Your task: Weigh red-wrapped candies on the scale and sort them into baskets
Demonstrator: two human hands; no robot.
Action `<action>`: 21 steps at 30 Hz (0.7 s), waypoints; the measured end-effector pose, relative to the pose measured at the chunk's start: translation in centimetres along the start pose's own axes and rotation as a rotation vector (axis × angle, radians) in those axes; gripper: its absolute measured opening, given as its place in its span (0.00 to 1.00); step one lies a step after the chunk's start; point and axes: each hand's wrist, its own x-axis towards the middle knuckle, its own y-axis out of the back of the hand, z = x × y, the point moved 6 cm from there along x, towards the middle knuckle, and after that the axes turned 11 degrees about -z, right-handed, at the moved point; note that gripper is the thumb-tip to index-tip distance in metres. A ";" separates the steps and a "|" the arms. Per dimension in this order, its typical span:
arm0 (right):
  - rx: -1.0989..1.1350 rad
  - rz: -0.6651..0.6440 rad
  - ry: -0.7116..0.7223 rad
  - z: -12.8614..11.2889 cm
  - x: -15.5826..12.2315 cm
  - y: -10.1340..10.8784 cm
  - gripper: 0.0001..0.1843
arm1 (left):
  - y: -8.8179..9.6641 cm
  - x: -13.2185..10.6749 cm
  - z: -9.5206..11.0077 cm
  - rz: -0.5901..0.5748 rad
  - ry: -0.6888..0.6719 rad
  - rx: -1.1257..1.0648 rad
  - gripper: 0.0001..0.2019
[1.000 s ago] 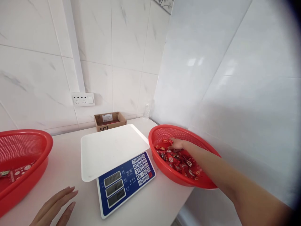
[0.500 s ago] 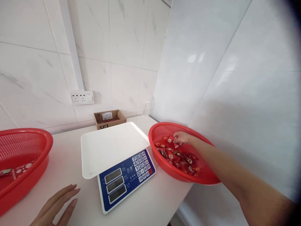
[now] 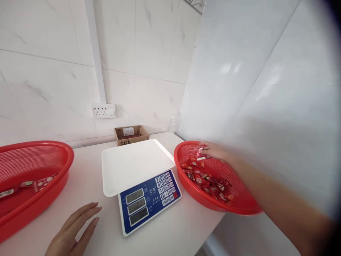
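Note:
My right hand [image 3: 213,150] is closed on a small red-and-white packet [image 3: 201,153], held over the far side of the right red basket [image 3: 191,193]. Below it in that basket lies a heap of small red packets [image 3: 210,183]. My left hand [image 3: 73,227] is held over the table with its fingers apart and nothing in it. It is nearest to the digital scale [image 3: 151,201], whose white weighing tray [image 3: 135,165] bears nothing. The scale's displays appear to show zeros.
At the left stands another red basket [image 3: 60,177] with a few red packets [image 3: 44,183] inside. An open cardboard box [image 3: 133,137] and a clear plastic bottle [image 3: 172,124] stand by the wall. A power socket [image 3: 103,111] is on the tiles. The white table [image 3: 170,227] ends at the lower right.
My right hand has lifted from the heap with a red-and-white packet, toward the basket's far rim. My view has shifted slightly left. The left hand stays open.

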 end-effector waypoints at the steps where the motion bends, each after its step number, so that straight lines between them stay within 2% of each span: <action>1: 0.029 0.013 0.020 -1.0 1.0 -0.3 0.20 | 0.1 0.0 0.2 -0.005 0.026 -0.024 0.14; 4: 0.095 -0.002 0.106 -4.4 2.1 -2.2 0.20 | 0.5 -0.1 1.0 -0.019 0.080 -0.081 0.15; 7: 0.112 -0.091 0.203 -8.1 1.7 -5.3 0.20 | 0.9 0.0 2.0 -0.032 0.077 -0.102 0.14; 13: 0.182 -0.395 0.270 -14.2 1.5 -12.6 0.24 | 1.4 0.0 2.8 -0.047 0.060 -0.071 0.12; 16: 0.133 -0.452 0.272 -15.5 1.7 -14.9 0.26 | 1.6 0.0 2.9 -0.049 0.052 -0.053 0.12; 21: 0.032 -0.362 0.230 -15.1 2.6 -15.8 0.17 | 1.7 0.0 3.2 -0.052 0.038 -0.042 0.13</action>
